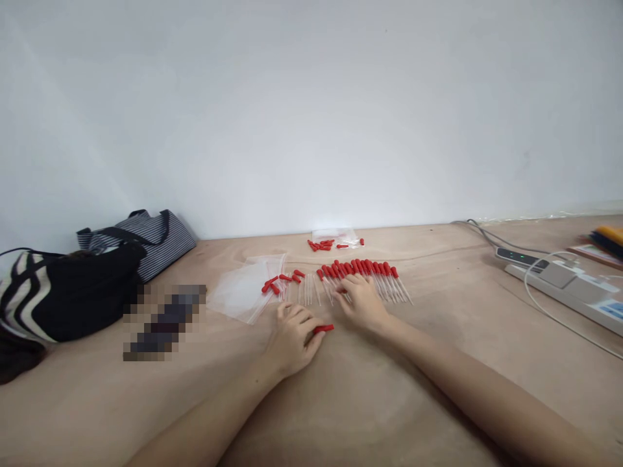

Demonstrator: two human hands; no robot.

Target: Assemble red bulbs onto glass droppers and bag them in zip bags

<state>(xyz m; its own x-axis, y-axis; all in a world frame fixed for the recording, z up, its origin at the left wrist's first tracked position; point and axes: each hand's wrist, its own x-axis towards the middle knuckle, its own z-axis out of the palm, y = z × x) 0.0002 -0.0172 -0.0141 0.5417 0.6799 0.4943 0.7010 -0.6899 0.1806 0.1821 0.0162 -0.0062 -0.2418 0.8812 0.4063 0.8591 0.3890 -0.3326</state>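
Between the thumb and fingers of my left hand is a red rubber bulb, low over the table. My right hand is bent over the left part of a row of droppers with red bulbs; its fingertips touch or hover at the droppers, and what they grip, if anything, is hidden. Left of the row lie several thin clear tubes without bulbs. Several loose red bulbs rest beside them, partly on clear plastic bags.
More red bulbs lie by a small clear bag near the wall. A striped bag, a black bag and a blurred dark object stand left. A power strip with cables is at right.
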